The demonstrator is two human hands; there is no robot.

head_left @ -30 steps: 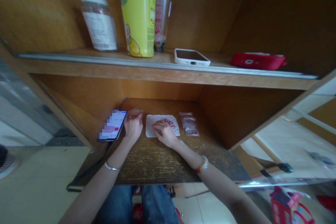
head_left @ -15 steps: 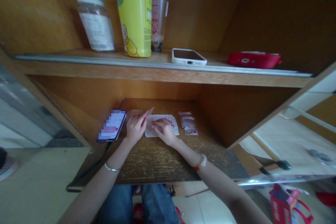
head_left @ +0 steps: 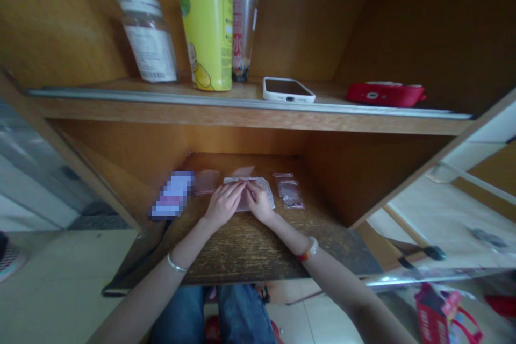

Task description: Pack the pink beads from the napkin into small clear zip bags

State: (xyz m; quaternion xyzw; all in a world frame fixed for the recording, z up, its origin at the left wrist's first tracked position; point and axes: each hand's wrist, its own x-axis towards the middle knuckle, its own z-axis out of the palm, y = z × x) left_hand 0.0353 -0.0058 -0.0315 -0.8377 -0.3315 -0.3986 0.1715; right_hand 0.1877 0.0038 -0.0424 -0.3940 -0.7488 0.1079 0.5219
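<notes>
My left hand and my right hand meet at their fingertips over a white printed packet that lies flat on the wooden desk. Both are closed, pinching the near edge of a small clear plastic bag, which sticks out beyond the fingers. Its lower part is hidden behind them. Another clear bag lies to the left of my left hand. Right of the packet are small clear zip bags with tiny contents I cannot make out.
A lit phone with a cable lies at the left. On the shelf above stand a white-capped jar, a yellow bottle and a clear tumbler, beside a white-cased phone and a red case. Cabinet walls flank both sides.
My left hand has moved right with the clear bag, to meet my right hand over the packet. The bag at the left now shows more fully. The view has shifted slightly.
</notes>
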